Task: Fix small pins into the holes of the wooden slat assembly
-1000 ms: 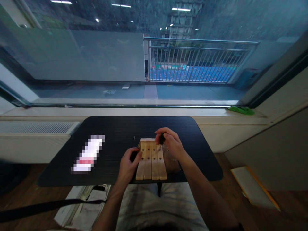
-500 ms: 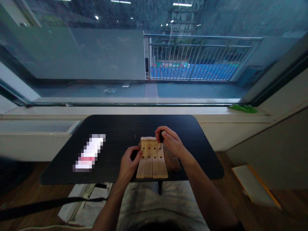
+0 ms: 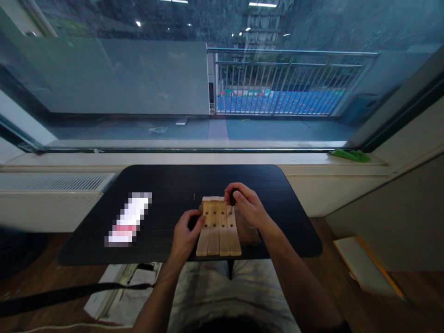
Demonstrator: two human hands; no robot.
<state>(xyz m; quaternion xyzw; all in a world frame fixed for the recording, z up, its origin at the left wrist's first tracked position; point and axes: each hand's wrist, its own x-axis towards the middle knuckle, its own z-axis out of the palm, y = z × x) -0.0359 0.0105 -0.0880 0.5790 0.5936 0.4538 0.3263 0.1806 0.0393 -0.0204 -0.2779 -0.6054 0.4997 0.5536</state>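
Very little has moved in the last second. The right hand (image 3: 248,208) was a touch lower and nearer a second ago. It has since risen slightly, so the short shaft of the screwdriver (image 3: 233,198) now shows below the fist. The tool stands about upright, its tip at a hole at the far end of the rightmost slat. Thumb and fingers are pinched round its dark handle, and the rest of the fist is closed.

The slats (image 3: 218,229), four pale wooden strips lying side by side with rows of holes, have not shifted. They sit at the near edge of the black table (image 3: 166,185), just in front of the person. The left hand (image 3: 185,236) is where it was, clamped on their left edge. Its thumb lies over the top and its fingers are curled against the side. To my eye the work has settled into steady turning at one hole, with the wood held still.

A clear bag (image 3: 248,233) lies crumpled just right of the slats, partly under the right wrist. A small pin (image 3: 194,196) lies just beyond the slats, on the far left side. A blurred white and red packet (image 3: 129,219) lies well apart on the left. A green cloth (image 3: 348,156) rests on the sill (image 3: 173,161) at far right.
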